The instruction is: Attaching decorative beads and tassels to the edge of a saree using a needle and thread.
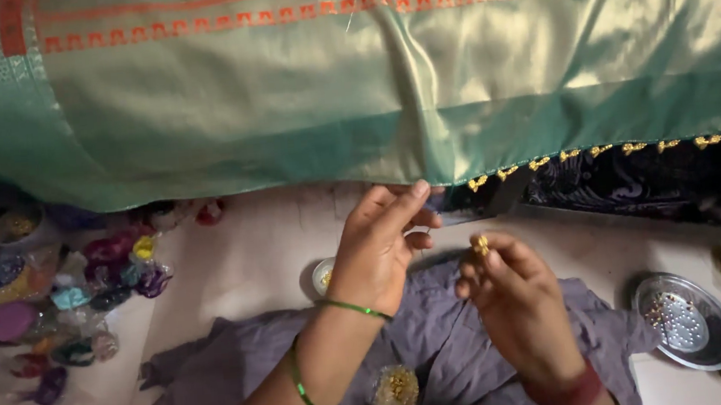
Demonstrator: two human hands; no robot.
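A shiny green fabric [385, 80] with an orange patterned border hangs across the top of the head view. Small gold tassels [597, 152] line its lower right edge. My left hand [381, 248], with green bangles at the wrist, pinches the fabric's hem where the tassel row ends. My right hand [509, 289] is just below and to the right, holding small gold beads [479, 244] at its fingertips. Any thread or needle is too fine to make out.
A purple cloth [440, 342] lies under my hands. A small bag of gold beads [395, 391] sits on it. A round steel plate of beads [685, 320] is at the right. Several bags of coloured beads [59, 295] crowd the left floor. A small bowl [323, 276] peeks behind my left wrist.
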